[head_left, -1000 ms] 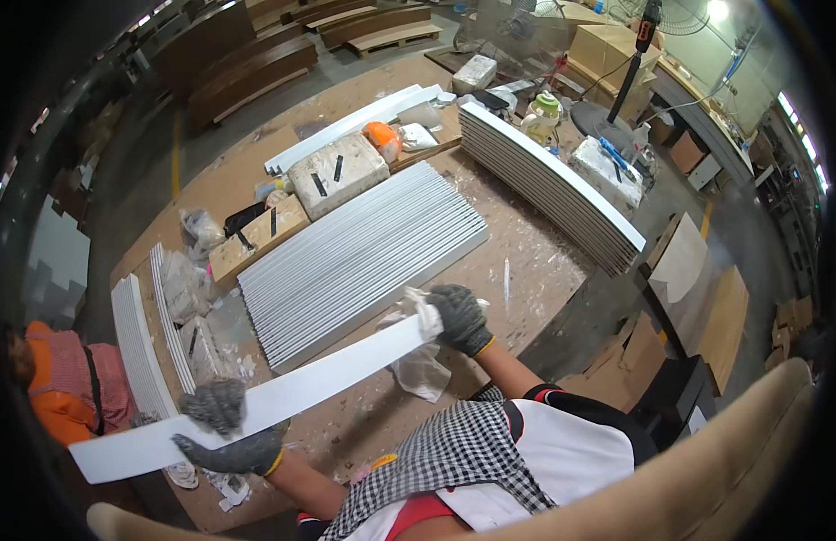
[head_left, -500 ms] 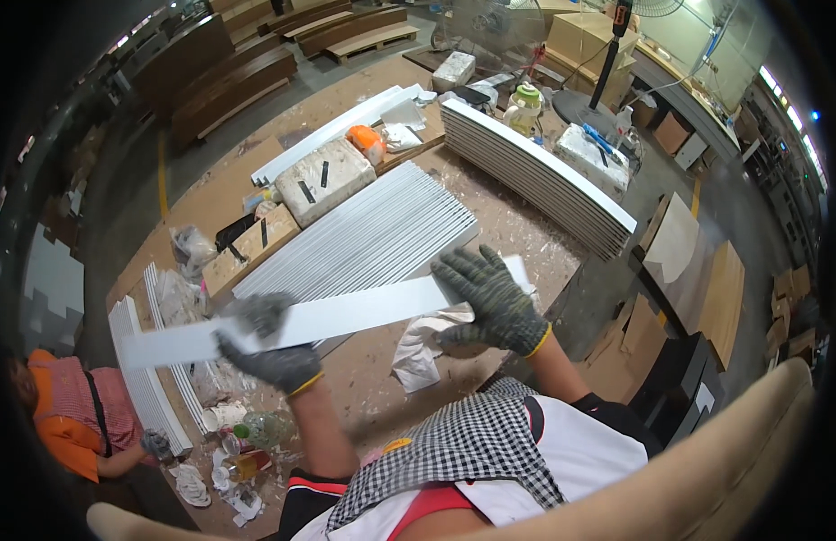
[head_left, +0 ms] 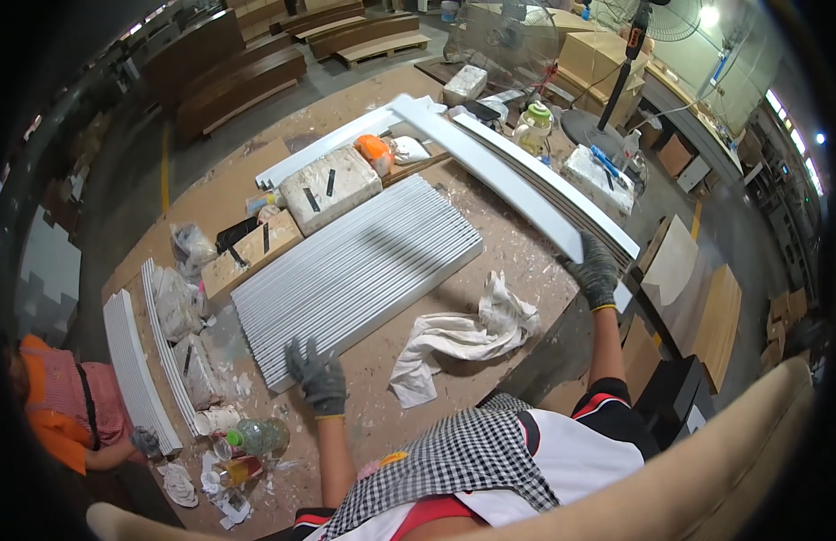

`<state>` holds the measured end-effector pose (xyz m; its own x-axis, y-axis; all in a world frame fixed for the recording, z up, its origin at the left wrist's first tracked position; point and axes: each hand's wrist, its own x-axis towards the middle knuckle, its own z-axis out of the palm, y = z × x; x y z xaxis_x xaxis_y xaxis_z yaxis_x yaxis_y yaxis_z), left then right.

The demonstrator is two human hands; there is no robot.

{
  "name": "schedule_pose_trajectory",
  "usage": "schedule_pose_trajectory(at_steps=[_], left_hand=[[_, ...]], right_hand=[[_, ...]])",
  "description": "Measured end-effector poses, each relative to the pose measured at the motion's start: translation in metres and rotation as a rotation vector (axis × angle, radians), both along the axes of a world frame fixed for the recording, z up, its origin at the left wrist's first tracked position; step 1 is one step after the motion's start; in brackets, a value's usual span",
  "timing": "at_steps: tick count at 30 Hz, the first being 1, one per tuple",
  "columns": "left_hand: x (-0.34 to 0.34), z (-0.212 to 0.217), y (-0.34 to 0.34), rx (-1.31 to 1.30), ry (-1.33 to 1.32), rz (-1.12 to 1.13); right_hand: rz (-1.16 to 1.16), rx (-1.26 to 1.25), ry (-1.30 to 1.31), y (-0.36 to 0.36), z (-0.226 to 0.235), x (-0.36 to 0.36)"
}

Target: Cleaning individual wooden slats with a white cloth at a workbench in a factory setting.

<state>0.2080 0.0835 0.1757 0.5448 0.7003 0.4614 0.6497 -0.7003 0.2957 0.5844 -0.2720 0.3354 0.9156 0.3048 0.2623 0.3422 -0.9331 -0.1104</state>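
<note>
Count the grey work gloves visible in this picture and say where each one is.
3: left hand at the slat stack's near edge, right hand gripping a white strip, and a co-worker's glove at lower left. Others may be hidden.

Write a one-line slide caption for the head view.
Gloved right hand grips a white strip; left hand rests on the flat panel stack.

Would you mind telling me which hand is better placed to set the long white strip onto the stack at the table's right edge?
The right hand. It already grips the strip lying along the stack. The left hand rests on the grey ribbed panels, well away from it.
</note>
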Motion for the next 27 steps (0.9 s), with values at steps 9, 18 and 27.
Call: schedule_pose_trajectory(at_steps=[9,18,27], left_hand=[[-0.057,-0.032,-0.014,-0.249,0.284,0.348],[-0.062,-0.054,0.003,-0.299,0.242,0.515],[-0.067,-0.057,0.018,-0.442,-0.036,0.620]], right_hand=[[-0.166,-0.122,0.152,-0.028,0.004,0.122],[-0.049,-0.044,0.228,-0.042,-0.030,0.182],[-0.016,0.002,0.288,-0.060,-0.045,0.210]])
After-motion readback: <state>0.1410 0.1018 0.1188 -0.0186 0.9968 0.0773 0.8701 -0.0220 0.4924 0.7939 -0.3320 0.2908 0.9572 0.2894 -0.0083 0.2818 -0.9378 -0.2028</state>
